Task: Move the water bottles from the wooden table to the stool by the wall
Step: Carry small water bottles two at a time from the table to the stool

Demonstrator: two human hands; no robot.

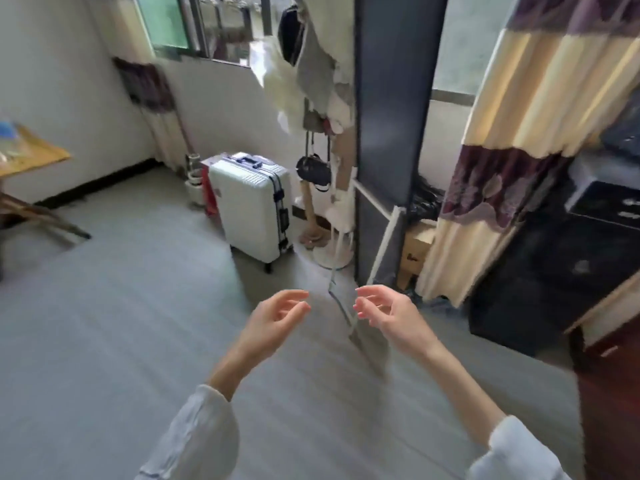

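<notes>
My left hand (273,320) and my right hand (384,313) float in front of me over the grey floor, palms facing each other, fingers loosely curled and apart, holding nothing. A wooden table (38,155) juts in at the far left edge; blurred clear and blue items (8,136), possibly bottles, lie on it. No stool is recognisable in this view. The whole picture is motion-blurred.
A white suitcase (252,207) stands by the far wall under a window. A coat stand (322,140) hung with bags and clothes sits beside a dark grey panel (391,133). A curtain (519,150) and black cabinet (571,271) fill the right.
</notes>
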